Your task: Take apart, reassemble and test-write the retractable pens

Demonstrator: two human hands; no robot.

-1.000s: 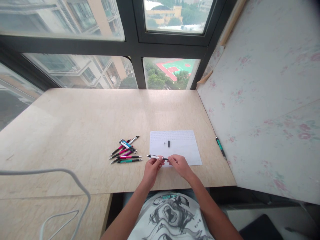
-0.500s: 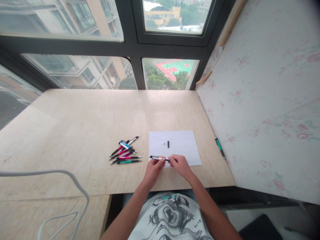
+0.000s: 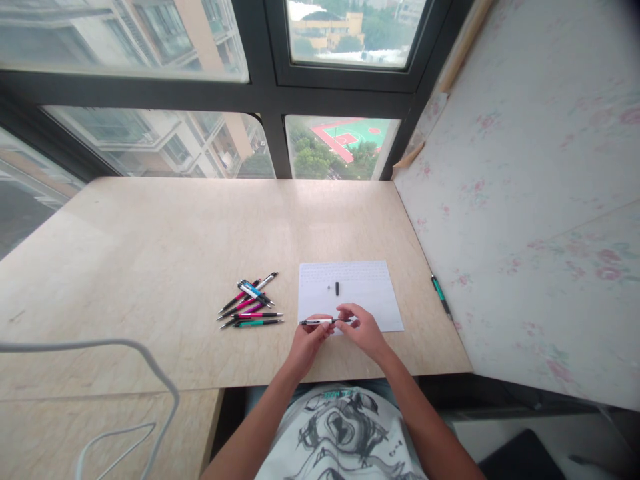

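My left hand pinches a white and black pen and holds it level over the near edge of a white sheet of paper. My right hand is closed in a pinch at the pen's right end. On the sheet, beyond my hands, lie a small black pen part and a tiny silvery piece.
A loose pile of several pens in pink, blue and teal lies left of the sheet on the beige table. A teal pen rests at the table's right edge by the floral wall. A white wire frame stands near left.
The pen has dropped slightly and turned level in my left hand. My right hand has shifted a little to the right along the pen's end, its fingers raised.
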